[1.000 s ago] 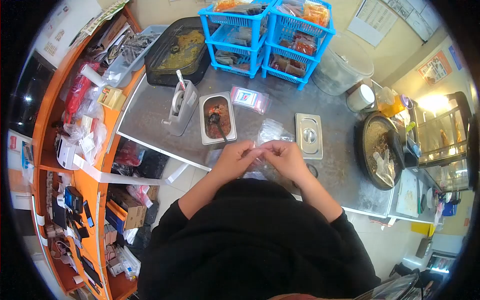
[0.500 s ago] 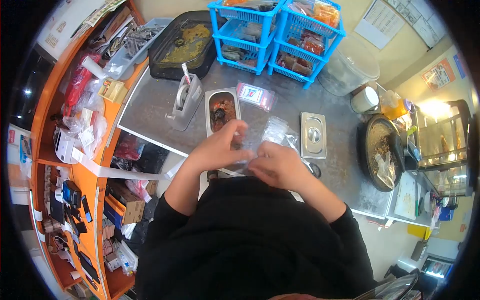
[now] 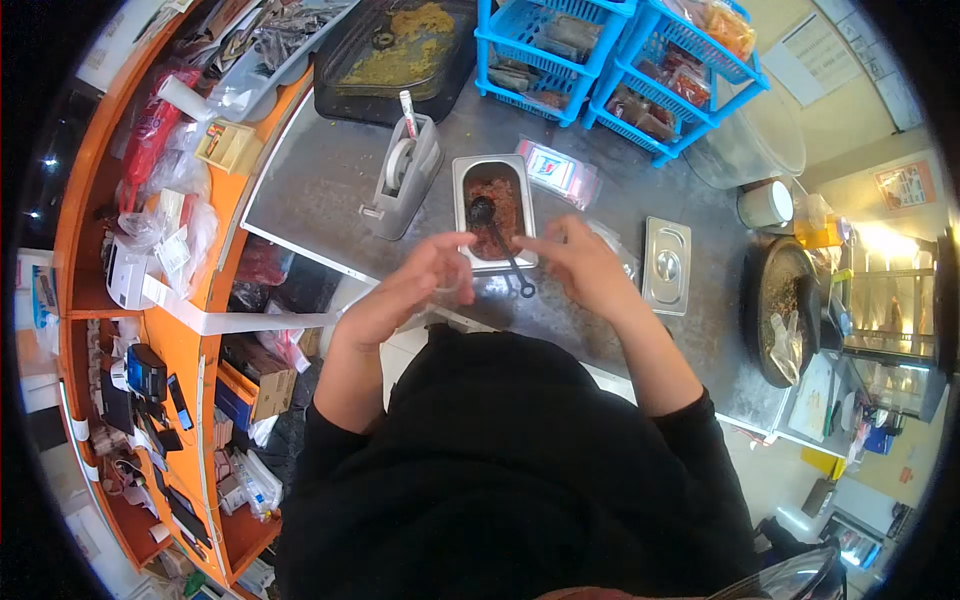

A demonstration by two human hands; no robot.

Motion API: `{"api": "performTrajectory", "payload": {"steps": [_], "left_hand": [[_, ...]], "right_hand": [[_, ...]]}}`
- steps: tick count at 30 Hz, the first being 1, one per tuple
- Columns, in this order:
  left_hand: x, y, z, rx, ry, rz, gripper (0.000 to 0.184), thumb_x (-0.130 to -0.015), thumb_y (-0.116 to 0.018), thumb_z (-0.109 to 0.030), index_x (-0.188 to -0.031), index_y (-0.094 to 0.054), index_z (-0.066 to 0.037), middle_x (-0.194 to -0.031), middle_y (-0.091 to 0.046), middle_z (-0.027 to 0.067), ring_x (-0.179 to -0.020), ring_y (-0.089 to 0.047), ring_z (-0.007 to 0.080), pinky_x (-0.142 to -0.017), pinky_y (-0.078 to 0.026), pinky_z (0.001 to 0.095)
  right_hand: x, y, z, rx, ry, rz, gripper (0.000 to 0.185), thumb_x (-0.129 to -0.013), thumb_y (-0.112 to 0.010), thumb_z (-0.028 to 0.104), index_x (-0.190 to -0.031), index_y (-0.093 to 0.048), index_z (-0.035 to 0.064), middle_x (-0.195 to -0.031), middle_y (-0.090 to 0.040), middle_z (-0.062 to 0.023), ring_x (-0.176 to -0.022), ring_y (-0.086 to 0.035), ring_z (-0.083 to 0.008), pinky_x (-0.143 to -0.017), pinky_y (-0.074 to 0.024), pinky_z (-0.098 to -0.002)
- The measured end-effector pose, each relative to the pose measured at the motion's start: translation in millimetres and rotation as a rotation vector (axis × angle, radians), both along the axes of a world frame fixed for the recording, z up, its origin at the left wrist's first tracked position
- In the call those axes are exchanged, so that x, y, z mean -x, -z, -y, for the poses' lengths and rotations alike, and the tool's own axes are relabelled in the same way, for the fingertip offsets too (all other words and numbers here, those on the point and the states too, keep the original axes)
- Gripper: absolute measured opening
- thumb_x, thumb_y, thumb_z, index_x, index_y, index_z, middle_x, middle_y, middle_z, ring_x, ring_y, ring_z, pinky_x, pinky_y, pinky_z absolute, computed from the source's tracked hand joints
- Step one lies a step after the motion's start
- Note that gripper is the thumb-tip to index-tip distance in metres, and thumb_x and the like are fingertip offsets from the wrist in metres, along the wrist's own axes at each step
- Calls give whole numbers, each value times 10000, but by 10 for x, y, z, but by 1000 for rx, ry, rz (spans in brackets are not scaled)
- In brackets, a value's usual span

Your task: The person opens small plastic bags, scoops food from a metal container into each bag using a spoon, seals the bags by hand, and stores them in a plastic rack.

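A metal container (image 3: 530, 225) of reddish food stands on the counter, with a black ladle (image 3: 507, 255) resting in it, its handle over the near rim. My left hand (image 3: 425, 278) is just left of the container's near side; a clear, filmy plastic bag seems to hang at its fingers. On the container's right, my right hand (image 3: 585, 262) has its fingers apart, close to the ladle, with nothing visible in it. Clear plastic bags (image 3: 612, 243) lie partly behind that hand. A stack of printed packets (image 3: 560, 172) sits beyond the container.
A metal lid (image 3: 666, 268) lies at the right. Behind stand a tape dispenser (image 3: 408, 175), a dark tray (image 3: 350, 95) and blue basket racks (image 3: 540, 50). Farther right are a white jar (image 3: 767, 206) and a round dark pan (image 3: 760, 300). Orange shelving (image 3: 185, 375) fills the left.
My hands have moved apart, one to each side of the metal container. The view has shifted, so the counter items appear farther right. The ladle's handle now shows fully.
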State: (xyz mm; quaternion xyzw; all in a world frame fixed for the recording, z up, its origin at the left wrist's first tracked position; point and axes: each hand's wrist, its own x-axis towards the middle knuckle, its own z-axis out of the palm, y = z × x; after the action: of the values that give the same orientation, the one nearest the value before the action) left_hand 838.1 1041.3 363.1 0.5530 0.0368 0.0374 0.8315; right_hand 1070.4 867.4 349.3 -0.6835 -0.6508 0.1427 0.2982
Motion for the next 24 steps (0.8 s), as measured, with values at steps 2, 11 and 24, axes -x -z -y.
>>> {"api": "performTrajectory", "payload": {"steps": [2, 11, 24], "left_hand": [[77, 25, -50, 16, -143, -27, 721, -924, -550, -419, -1460, -232, -56, -1175, -463, 120, -1119, -468, 213, -989, -369, 391], [-125, 843, -107, -1121, -575, -252, 886, -799, -723, -221, -1449, -176, 29, -1315, -426, 202, -1221, -403, 361, -1102, -203, 537], [-226, 1194, 18, -1447, -627, -59, 928, -705, -773, -181, -1403, -182, -20, -1329, -402, 171, -1261, -408, 332, -1067, -142, 659]], "right_hand": [[67, 134, -98, 55, -50, 39, 506, -741, -649, 10, -1187, -650, 248, -900, -545, -87, -806, -588, -299, -725, -471, -412], [10, 639, -834, -160, 403, -441, 94, -848, -675, 109, -921, -687, 52, -897, -670, -96, -822, -651, -224, -730, -493, -342], [205, 250, -696, -36, 205, -295, 71, -876, -597, 27, -865, -650, -18, -935, -667, -128, -852, -659, -300, -765, -512, -333]]}}
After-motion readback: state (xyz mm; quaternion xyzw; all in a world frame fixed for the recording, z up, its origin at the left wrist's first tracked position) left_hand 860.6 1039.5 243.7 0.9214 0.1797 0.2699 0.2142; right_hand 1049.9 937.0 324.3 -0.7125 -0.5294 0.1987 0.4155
